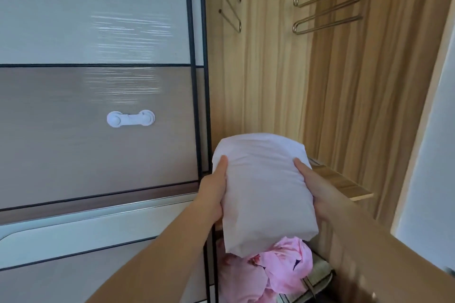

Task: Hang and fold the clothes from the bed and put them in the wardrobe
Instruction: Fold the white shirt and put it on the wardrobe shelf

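So both hands are on a folded white garment [263,189], holding it up in front of the open wardrobe compartment [270,69]. Left hand [213,194] grips the left edge with the thumb lying flat on top of the fabric, rest of the fingers tucked underneath so can't tell how they sit. Right hand [317,187] does the same on the right edge, thumb on top, other fingers hidden under the bundle. The garment hangs just over the wooden shelf [344,184] edge, not clearly resting on it. Right below it there's a crumpled pink floral cloth [285,268] stuffed in the lower space, looks like it's touching the garment's bottom edge or just beside it. Up top inside the wardrobe, some metal hangers [327,0] against the wood-grain back. To the left is the closed sliding door [98,130] with a white child lock [130,118] stuck on it.
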`<state>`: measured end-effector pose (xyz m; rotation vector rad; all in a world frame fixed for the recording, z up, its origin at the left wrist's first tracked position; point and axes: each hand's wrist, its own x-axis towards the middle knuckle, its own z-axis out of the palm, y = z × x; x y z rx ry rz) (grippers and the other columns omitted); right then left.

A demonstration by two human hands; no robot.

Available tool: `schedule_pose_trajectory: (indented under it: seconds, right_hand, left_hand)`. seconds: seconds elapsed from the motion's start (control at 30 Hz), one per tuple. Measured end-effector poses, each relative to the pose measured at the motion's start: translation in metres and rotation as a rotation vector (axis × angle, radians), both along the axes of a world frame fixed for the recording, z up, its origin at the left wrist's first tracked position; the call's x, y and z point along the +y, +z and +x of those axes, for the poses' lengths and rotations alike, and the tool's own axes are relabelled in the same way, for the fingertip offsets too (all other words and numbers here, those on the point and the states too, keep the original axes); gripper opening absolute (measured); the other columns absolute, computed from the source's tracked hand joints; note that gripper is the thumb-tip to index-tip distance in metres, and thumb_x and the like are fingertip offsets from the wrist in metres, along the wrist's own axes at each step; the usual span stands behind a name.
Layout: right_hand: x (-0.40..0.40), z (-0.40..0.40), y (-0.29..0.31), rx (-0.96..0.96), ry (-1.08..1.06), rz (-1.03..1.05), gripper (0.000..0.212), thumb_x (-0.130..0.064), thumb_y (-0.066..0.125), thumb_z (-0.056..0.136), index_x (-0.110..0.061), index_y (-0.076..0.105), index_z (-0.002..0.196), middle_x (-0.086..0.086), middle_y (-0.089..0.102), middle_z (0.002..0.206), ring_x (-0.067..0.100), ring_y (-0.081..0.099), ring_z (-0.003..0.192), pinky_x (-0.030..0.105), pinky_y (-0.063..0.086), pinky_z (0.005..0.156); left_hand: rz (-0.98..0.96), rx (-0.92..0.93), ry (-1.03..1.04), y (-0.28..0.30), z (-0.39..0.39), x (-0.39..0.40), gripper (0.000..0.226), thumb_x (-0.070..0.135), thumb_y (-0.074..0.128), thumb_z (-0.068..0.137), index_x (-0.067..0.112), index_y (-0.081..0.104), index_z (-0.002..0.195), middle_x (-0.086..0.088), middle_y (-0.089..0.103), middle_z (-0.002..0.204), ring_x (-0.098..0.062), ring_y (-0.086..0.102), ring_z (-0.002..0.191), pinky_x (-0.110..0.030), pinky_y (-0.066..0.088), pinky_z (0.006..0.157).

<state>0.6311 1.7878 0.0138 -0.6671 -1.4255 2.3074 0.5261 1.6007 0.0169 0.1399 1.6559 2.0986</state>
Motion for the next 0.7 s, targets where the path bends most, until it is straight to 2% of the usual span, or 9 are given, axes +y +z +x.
schedule_pose_trajectory:
  seconds: [0.2,0.33,0.43,0.53,0.63,0.7]
  right_hand:
    - [0.086,-0.063,-0.014,-0.062,0.072,-0.025,0.064,-0.057,0.071,0.077,-0.011,0.063,0.121,0.015,0.073,0.106,0.031,0.07,0.097,0.04,0.054,0.077]
    - [0.13,-0.117,-0.026,-0.061,0.053,0.033,0.059,-0.056,0.068,0.081,-0.012,0.061,0.121,0.015,0.072,0.108,0.032,0.068,0.1,0.044,0.052,0.088]
    - [0.16,-0.159,-0.031,-0.085,0.071,0.059,0.051,-0.057,0.067,0.081,-0.015,0.063,0.11,0.014,0.074,0.101,0.031,0.068,0.096,0.042,0.053,0.077]
    - [0.191,-0.205,-0.04,-0.117,0.081,0.058,0.055,-0.056,0.066,0.082,-0.012,0.062,0.116,0.016,0.073,0.102,0.03,0.068,0.095,0.04,0.052,0.072]
    - [0.219,-0.252,-0.054,-0.108,0.108,0.04,0.049,-0.052,0.061,0.088,-0.01,0.064,0.113,0.015,0.076,0.088,0.027,0.073,0.076,0.036,0.051,0.066]
    - [0.238,-0.287,-0.064,-0.114,0.13,0.036,0.048,-0.051,0.061,0.089,-0.009,0.065,0.113,0.015,0.076,0.087,0.026,0.074,0.073,0.036,0.051,0.066]
  left_hand:
    - [-0.087,-0.001,0.071,-0.004,-0.051,0.077,0.057,0.064,0.056,0.086,0.015,0.058,0.115,-0.008,0.066,0.108,-0.028,0.063,0.099,-0.046,0.049,0.097]
    - [-0.091,-0.022,0.065,-0.021,-0.107,0.124,0.051,0.065,0.056,0.086,0.018,0.06,0.106,-0.006,0.068,0.104,-0.029,0.064,0.097,-0.046,0.051,0.095]
    - [-0.049,-0.06,0.088,-0.034,-0.151,0.159,0.052,0.061,0.06,0.086,0.015,0.058,0.11,-0.006,0.069,0.101,-0.028,0.066,0.094,-0.042,0.053,0.09]
    - [-0.042,-0.094,0.117,-0.047,-0.191,0.192,0.058,0.06,0.062,0.086,0.014,0.054,0.121,-0.007,0.068,0.102,-0.028,0.066,0.093,-0.041,0.055,0.086]
    - [-0.062,-0.107,0.14,-0.061,-0.235,0.22,0.063,0.06,0.061,0.086,0.01,0.055,0.125,-0.008,0.068,0.104,-0.028,0.066,0.092,-0.039,0.055,0.082]
    - [-0.102,-0.109,0.171,-0.07,-0.267,0.239,0.071,0.065,0.059,0.084,0.012,0.054,0.131,-0.008,0.068,0.107,-0.029,0.066,0.094,-0.041,0.055,0.084]
